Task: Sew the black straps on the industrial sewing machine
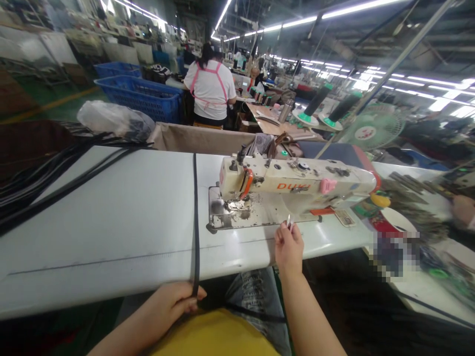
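My left hand (174, 302) pinches the near end of a long black strap (195, 217) at the front edge of the white sewing table (122, 217). The strap runs straight across the table away from me. My right hand (288, 249) holds small metal snips (288, 220) near the table's front edge, just in front of the cream sewing machine (293, 183). The machine's needle area and metal plate (230, 210) lie to the left of my right hand.
A bundle of black straps (55, 173) lies across the table's left side, beside a clear plastic bag (115, 121). Blue crates (143, 96) and a seated person in a pink apron (210, 86) are behind. Thread cones (315, 106), a fan (373, 129) and another person's hand (463, 210) are at right.
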Action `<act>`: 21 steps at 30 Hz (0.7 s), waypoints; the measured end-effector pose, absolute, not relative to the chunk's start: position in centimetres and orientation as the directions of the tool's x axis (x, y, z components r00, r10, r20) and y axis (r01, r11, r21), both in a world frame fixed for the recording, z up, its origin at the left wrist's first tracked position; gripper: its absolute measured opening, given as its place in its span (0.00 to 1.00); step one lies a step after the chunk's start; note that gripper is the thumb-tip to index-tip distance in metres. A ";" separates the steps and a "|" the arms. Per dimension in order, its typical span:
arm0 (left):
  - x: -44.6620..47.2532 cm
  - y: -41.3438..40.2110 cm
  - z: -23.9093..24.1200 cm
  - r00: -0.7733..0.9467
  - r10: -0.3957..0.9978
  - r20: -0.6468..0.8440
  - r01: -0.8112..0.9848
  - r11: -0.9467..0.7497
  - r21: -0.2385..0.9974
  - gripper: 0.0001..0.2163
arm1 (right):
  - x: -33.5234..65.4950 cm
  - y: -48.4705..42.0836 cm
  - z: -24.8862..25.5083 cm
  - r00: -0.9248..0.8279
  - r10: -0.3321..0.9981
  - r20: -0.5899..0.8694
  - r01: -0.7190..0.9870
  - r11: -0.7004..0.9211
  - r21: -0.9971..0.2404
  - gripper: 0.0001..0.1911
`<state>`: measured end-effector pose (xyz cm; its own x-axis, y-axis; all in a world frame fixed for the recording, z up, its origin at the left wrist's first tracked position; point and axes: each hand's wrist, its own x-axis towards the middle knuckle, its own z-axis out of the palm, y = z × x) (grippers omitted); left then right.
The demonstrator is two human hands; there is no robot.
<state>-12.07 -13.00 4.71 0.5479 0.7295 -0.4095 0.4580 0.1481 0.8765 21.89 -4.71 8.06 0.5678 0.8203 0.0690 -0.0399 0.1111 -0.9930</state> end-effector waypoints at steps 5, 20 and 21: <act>-10.7 -13.9 3.1 0.560 0.729 -0.394 0.461 0.121 0.879 0.17 | 21.2 -5.9 8.0 0.489 0.864 0.116 0.376 -0.089 -0.923 0.19; -10.8 -12.6 -2.0 0.595 0.672 -0.442 0.397 0.232 0.888 0.15 | 23.2 -4.0 7.2 0.321 0.878 0.354 0.862 -0.116 -0.494 0.29; -10.8 -12.4 -2.5 0.571 0.676 -0.466 0.427 0.240 0.872 0.15 | 23.1 -4.0 7.0 0.286 0.858 0.426 0.901 -0.089 -0.425 0.29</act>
